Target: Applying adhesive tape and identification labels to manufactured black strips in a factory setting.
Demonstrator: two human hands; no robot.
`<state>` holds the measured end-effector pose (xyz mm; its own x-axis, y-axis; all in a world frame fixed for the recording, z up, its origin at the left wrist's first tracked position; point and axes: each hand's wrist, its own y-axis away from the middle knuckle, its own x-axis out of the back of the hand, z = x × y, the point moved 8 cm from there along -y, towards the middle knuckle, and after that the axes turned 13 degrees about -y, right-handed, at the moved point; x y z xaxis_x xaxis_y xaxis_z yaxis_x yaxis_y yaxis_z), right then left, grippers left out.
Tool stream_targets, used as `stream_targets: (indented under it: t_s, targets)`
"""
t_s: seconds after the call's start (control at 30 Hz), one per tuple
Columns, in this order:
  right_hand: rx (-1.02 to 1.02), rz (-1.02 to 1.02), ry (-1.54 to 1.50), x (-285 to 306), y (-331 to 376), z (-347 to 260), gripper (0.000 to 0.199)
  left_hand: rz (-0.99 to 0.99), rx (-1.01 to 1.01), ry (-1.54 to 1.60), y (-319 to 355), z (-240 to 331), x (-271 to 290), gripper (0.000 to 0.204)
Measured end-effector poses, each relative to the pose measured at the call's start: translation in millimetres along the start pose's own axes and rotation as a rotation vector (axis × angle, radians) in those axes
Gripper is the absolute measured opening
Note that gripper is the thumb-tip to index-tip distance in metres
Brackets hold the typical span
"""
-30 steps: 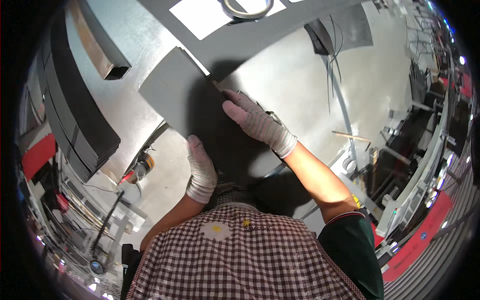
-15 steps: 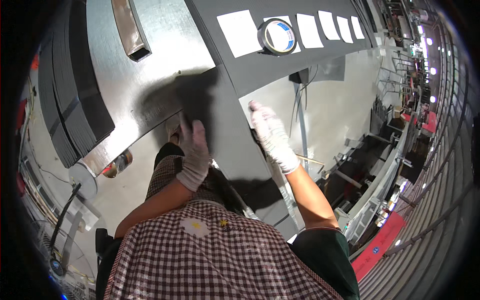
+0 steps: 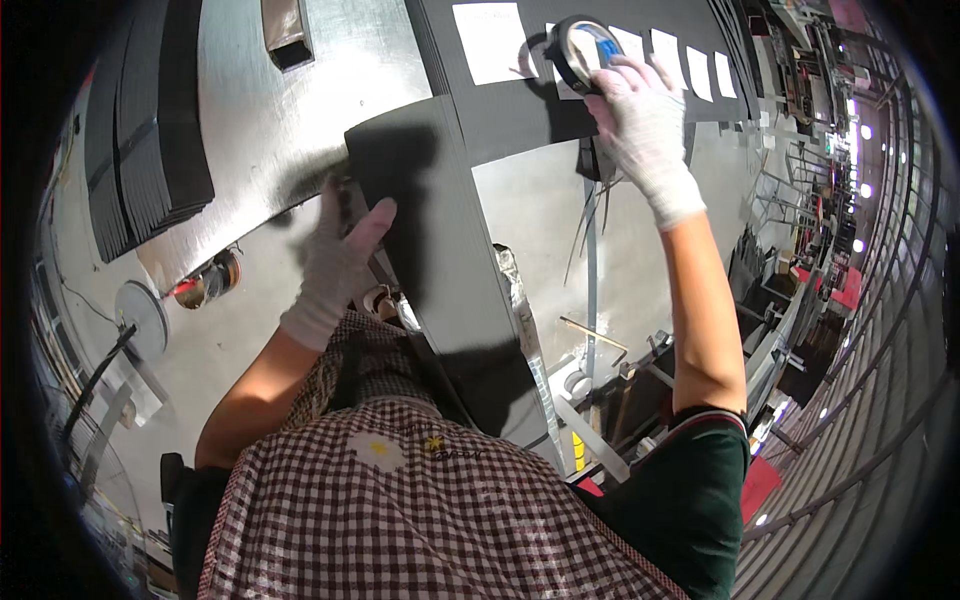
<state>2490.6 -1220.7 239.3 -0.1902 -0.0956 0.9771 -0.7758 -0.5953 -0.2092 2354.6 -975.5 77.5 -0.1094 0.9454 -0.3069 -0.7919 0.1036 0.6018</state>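
My right hand (image 3: 648, 130), in a thin white glove, reaches forward and has its fingers and thumb on the near right side of a black tape roll (image 3: 562, 62). The roll is tilted over the row of white paper sheets (image 3: 488, 45) lying on dark grey panels (image 3: 525, 125). My left hand (image 3: 330, 268), also gloved, is beside the left edge of a long stack of grey panels (image 3: 465, 270). Its thumb stands apart from the fingers, with nothing seen between them; the fingertips are blurred.
Left of the panels is a shiny metal tabletop (image 3: 340, 60) bearing a square metal tube (image 3: 287, 40) and another stack of dark panels (image 3: 165, 120). A round grey disc (image 3: 142, 318) stands low at left. Metal frames and machinery fill the right side.
My right hand has moved forward and right and taken hold of the tape roll, which is now tilted. My left hand has shifted left along the panel stack's edge.
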Motion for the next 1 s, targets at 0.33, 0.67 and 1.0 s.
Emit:
stream_targets:
  t_s: [0.33, 0.67, 1.0]
  targets:
    - [0.075, -0.276, -0.957, 13, 23, -162, 0.036, -0.098, -0.111, 0.034, 52, 21, -7, 0.024]
    - [-0.417, -0.331, -0.521, -62, 34, -82, 0.044, 0.229, 0.227, -0.010, 6, -47, 66, 0.013]
    - [-0.556, 0.315, -0.547, -54, 44, -183, 0.051, -0.350, 0.215, 0.504, -65, -121, 21, 0.032]
